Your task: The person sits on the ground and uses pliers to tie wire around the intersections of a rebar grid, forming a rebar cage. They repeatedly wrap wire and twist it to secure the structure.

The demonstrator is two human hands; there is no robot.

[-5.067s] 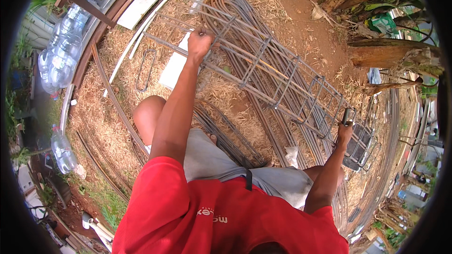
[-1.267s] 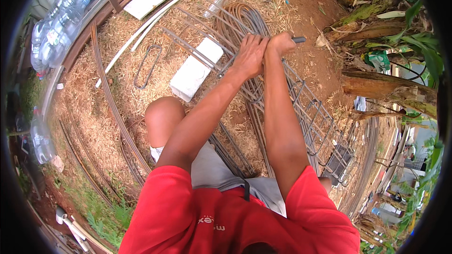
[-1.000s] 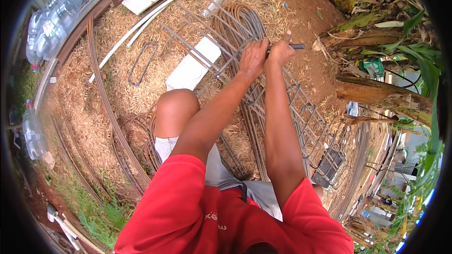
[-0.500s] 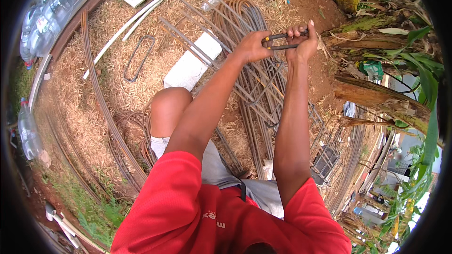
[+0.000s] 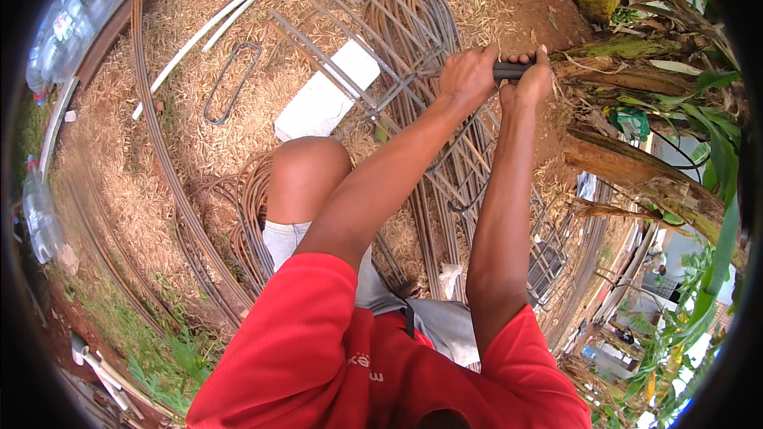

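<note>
Both arms are stretched forward over a steel rebar cage (image 5: 382, 100) of long bars and bent stirrups. My left hand (image 5: 467, 76) is closed around the front part of a plier-like tool (image 5: 509, 71) with two dark handles. Its head is hidden inside that hand. My right hand (image 5: 528, 83) wraps the handle ends, which now lie close together. The end of a grey bar meets the far-left side of my left hand; whether the tool touches it cannot be seen. Beneath the cage lies a bundle of bent rebar (image 5: 401, 12).
A white block (image 5: 326, 95) sits under the cage's left end. Left of it lie a loose stirrup (image 5: 232, 83), curved rebar (image 5: 155, 135) and white pipes (image 5: 191, 56). Plastic bottles (image 5: 67, 36) line the far left. Banana trunks (image 5: 636, 167) stand close on the right.
The tool's handles have come together from being spread apart. My left hand has moved right, nearer to my right hand, and both appear slightly further right and lower in view.
</note>
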